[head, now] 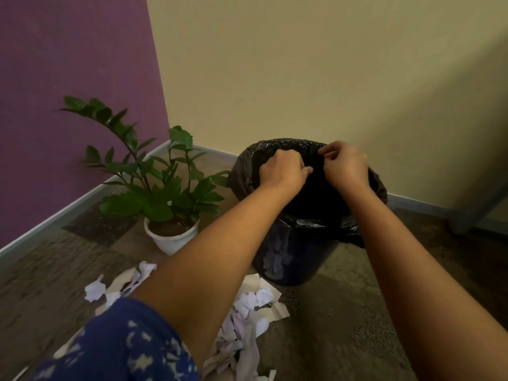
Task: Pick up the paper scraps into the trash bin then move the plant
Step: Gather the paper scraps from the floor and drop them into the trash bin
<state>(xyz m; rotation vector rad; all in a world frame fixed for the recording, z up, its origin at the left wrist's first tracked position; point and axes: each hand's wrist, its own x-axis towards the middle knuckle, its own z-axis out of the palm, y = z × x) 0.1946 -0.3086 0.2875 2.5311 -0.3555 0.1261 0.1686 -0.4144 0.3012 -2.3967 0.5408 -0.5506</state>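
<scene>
Trash bin (291, 259) dead ahead, black liner (376, 188) folded over its rim. My left hand (283, 167) and right hand (343, 166) hang over its mouth, fingers curled; whether these hands pinch anything, I can't tell. Paper scraps (247, 301) lie on the carpet (343, 312) just before the bin, the potted plant (162, 199) left of it, near the purple wall (68, 78).

**Carpeted room corner, office or home**

Patchwork carpet (357, 312) covers the floor. A grey skirting board (68, 213) runs under a purple wall (68, 64) that meets a cream wall (302, 64). A potted plant (165, 193) and a lined trash bin (297, 259) stand there. Whether office or home cannot be told.
</scene>
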